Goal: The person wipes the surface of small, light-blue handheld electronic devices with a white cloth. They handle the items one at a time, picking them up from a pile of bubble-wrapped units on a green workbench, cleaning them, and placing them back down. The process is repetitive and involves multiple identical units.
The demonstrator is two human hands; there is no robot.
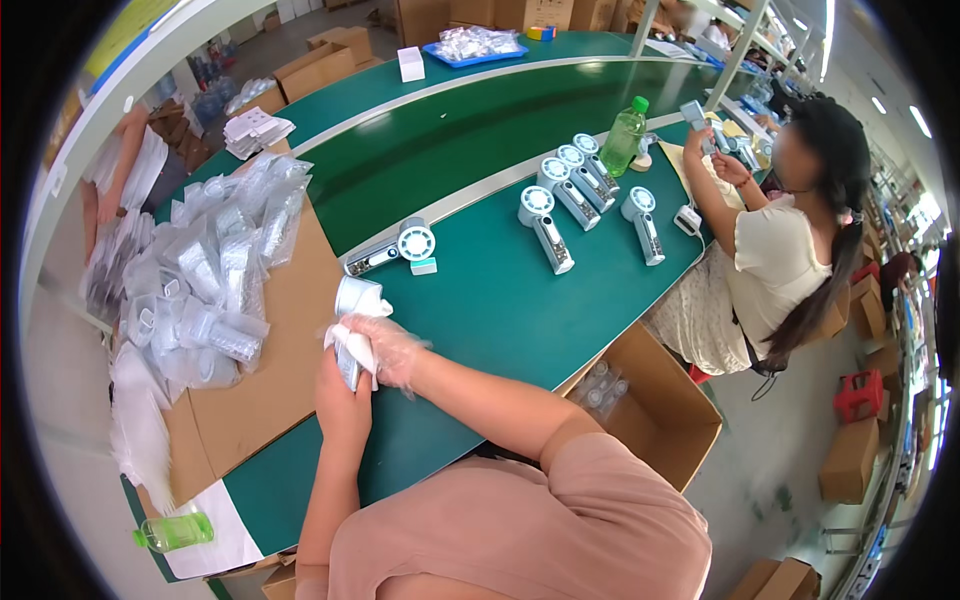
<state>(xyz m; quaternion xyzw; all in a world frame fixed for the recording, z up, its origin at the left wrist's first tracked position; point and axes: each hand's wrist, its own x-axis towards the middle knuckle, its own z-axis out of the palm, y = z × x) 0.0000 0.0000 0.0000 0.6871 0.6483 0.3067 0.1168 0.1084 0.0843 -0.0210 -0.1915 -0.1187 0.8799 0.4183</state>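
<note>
My left hand (pixel 343 395) is closed round the handle of a pale blue handheld fan (pixel 357 294), whose round head points away from me. My right hand (pixel 392 350), in a clear plastic glove, presses a white cloth (pixel 352 347) against the handle. The cloth and fingers hide much of the fan. Just beyond my hands lies another fan (pixel 415 241) with its slotted round face up, next to a small pale block (pixel 424 266). Several more such fans (pixel 548 228) lie to the right on the green table (pixel 470 330).
Bagged items (pixel 215 260) are heaped on cardboard (pixel 255 400) at left. A green bottle (pixel 625 135) stands at the far right; another bottle (pixel 180 532) lies near left. A co-worker (pixel 780 220) sits at right holding a similar device. An open carton (pixel 680 420) is below the table edge.
</note>
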